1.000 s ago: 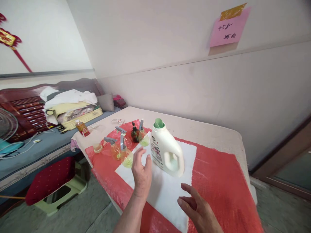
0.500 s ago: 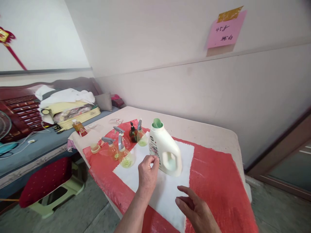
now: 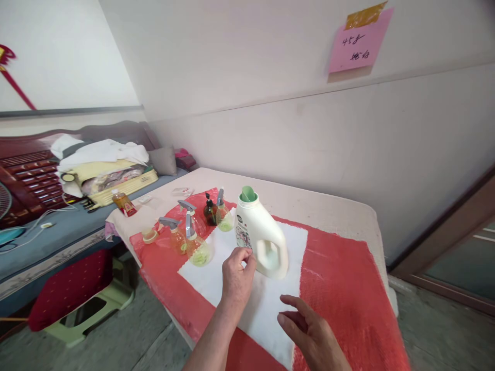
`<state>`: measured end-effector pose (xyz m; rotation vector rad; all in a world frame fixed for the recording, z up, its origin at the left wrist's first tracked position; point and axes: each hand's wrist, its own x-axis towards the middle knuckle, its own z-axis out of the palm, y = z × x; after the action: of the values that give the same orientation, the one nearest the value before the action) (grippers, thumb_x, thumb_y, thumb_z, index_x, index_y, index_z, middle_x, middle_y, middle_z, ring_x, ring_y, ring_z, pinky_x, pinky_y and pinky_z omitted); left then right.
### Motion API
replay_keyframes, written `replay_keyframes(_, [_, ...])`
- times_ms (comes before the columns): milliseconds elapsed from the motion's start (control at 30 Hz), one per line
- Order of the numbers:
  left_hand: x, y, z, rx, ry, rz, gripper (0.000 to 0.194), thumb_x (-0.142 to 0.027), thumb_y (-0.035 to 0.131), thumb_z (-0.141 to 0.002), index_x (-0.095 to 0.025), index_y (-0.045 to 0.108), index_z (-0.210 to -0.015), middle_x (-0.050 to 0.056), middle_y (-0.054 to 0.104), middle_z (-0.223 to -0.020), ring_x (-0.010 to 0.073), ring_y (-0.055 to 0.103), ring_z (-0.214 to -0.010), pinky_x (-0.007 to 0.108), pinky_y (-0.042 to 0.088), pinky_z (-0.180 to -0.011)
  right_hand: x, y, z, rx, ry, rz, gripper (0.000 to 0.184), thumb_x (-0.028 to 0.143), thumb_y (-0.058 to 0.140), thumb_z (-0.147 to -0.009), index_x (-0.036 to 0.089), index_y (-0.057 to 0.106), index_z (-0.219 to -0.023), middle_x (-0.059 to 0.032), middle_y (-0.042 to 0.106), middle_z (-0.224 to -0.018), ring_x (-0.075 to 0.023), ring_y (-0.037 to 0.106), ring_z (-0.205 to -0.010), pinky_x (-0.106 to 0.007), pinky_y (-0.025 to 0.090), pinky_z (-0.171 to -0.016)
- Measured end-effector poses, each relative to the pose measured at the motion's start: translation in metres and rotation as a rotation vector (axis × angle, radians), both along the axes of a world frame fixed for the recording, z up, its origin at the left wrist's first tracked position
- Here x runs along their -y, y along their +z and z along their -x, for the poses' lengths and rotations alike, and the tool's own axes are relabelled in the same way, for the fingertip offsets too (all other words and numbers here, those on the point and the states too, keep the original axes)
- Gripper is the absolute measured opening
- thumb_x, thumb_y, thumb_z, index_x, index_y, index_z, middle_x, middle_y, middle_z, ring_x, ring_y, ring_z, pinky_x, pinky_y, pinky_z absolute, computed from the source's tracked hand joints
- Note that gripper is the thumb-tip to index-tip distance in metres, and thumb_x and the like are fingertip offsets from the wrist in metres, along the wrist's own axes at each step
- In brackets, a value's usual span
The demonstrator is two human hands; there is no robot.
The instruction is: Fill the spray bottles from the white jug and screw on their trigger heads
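Observation:
A white detergent jug (image 3: 257, 232) stands upright with its lid off; a green spout shows in its neck, and its loop handle faces right. My left hand (image 3: 237, 275) is in front of the jug's lower left side, thumb and forefinger pinched together. Whatever the pinch may hold is too small or hidden to make out, and I cannot tell whether the hand touches the jug. Lower right, my right hand (image 3: 313, 332) hovers over the cloth's edge with thumb and forefinger apart, holding nothing. Beneath the jug lies a white cloth (image 3: 266, 319).
Several spray bottles (image 3: 199, 250) with grey triggers and a dark pump bottle (image 3: 210, 212) stand left of the jug. A red cover (image 3: 340, 278) lies on the table (image 3: 328, 214). Farther left are an amber bottle (image 3: 124, 202) and a red-topped stool (image 3: 71, 288).
The view has shifted slightly. My left hand keeps its pinch near the jug, and my right hand stays open in nearly the same place.

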<state>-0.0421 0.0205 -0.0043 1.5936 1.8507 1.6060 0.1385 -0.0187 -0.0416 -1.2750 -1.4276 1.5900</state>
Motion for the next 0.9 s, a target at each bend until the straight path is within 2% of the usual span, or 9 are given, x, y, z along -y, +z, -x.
replay_keyframes(100, [0.0009,-0.0009,-0.0001,0.013,0.005,0.017,0.009,-0.017,0.054,-0.083,-0.022,0.06,-0.079,0.001,0.067,-0.081,0.0164,0.062,-0.078,0.028,0.047,-0.07,0.0002,0.0008,-0.0005,0.011,-0.029,-0.015,0.065,0.065,0.065,-0.072,0.017,0.061,-0.115,-0.0086,0.07,-0.086,-0.0233,0.064,-0.086,-0.031,0.049,-0.078])
replay_keyframes(167, [0.0013,-0.0016,-0.0002,0.031,-0.002,0.029,0.009,-0.016,0.053,-0.083,-0.022,0.06,-0.084,0.001,0.068,-0.084,0.0167,0.063,-0.081,0.029,0.048,-0.074,0.0008,0.0018,-0.0002,0.013,-0.06,-0.035,0.064,0.065,0.065,-0.072,0.017,0.062,-0.114,-0.0081,0.07,-0.085,-0.0233,0.064,-0.086,-0.03,0.049,-0.077])
replay_keyframes(233, [0.0012,-0.0022,-0.0003,0.049,-0.015,0.032,0.011,-0.016,0.051,-0.084,-0.022,0.059,-0.085,0.001,0.068,-0.087,0.0167,0.063,-0.082,0.03,0.048,-0.076,0.0007,0.0032,-0.0005,0.024,-0.027,-0.032,0.064,0.065,0.065,-0.073,0.016,0.062,-0.115,-0.0086,0.07,-0.086,-0.0235,0.064,-0.087,-0.03,0.049,-0.076])
replay_keyframes(333, [0.0006,-0.0026,-0.0011,0.07,-0.031,0.01,0.011,-0.015,0.049,-0.085,-0.022,0.057,-0.083,0.003,0.068,-0.095,0.0163,0.063,-0.083,0.03,0.048,-0.077,-0.0007,0.0049,-0.0019,0.042,0.022,-0.028,0.065,0.064,0.064,-0.074,0.015,0.061,-0.117,-0.0097,0.07,-0.089,-0.0238,0.064,-0.088,-0.03,0.049,-0.076])
replay_keyframes(433, [0.0002,-0.0022,-0.0026,0.095,-0.039,-0.023,0.011,-0.015,0.049,-0.086,-0.022,0.056,-0.081,0.004,0.066,-0.099,0.0181,0.063,-0.095,0.032,0.048,-0.084,-0.0018,0.0052,-0.0026,0.051,0.029,-0.033,0.065,0.064,0.063,-0.074,0.016,0.061,-0.117,-0.0088,0.07,-0.087,-0.0236,0.064,-0.087,-0.03,0.049,-0.077])
replay_keyframes(567, [-0.0006,-0.0014,-0.0039,0.106,-0.027,-0.029,0.01,-0.017,0.052,-0.086,-0.022,0.054,-0.077,0.005,0.065,-0.096,0.0211,0.061,-0.107,0.033,0.048,-0.086,-0.0016,0.0042,-0.0023,0.057,0.038,-0.033,0.063,0.063,0.061,-0.077,0.016,0.058,-0.118,-0.0082,0.069,-0.087,-0.0233,0.064,-0.088,-0.031,0.048,-0.08])
replay_keyframes(700, [-0.0014,-0.0005,-0.0037,0.057,-0.036,-0.058,0.019,-0.021,0.053,-0.087,-0.023,0.047,-0.068,0.004,0.062,-0.083,0.0227,0.061,-0.109,0.032,0.048,-0.082,-0.0009,0.0036,-0.0017,0.058,0.048,-0.021,0.066,0.065,0.059,-0.076,0.015,0.056,-0.118,-0.0092,0.069,-0.088,-0.0234,0.063,-0.087,-0.032,0.048,-0.08])
replay_keyframes(833, [-0.0015,-0.0008,-0.003,0.0,-0.028,-0.046,0.03,-0.025,0.053,-0.089,-0.021,0.044,-0.061,0.006,0.065,-0.094,0.0221,0.063,-0.104,0.034,0.048,-0.084,-0.0005,0.0042,-0.0005,0.058,0.048,-0.009,0.068,0.065,0.059,-0.074,0.014,0.055,-0.118,-0.0102,0.068,-0.089,-0.0241,0.062,-0.088,-0.033,0.047,-0.08])
replay_keyframes(900, [-0.002,-0.0024,-0.0027,0.01,-0.018,-0.044,0.027,-0.023,0.053,-0.088,-0.021,0.047,-0.063,0.007,0.066,-0.098,0.0218,0.063,-0.103,0.033,0.049,-0.082,-0.0005,0.0045,-0.0002,0.06,0.046,-0.009,0.067,0.064,0.059,-0.074,0.014,0.055,-0.118,-0.0098,0.068,-0.087,-0.0245,0.062,-0.088,-0.033,0.047,-0.08])
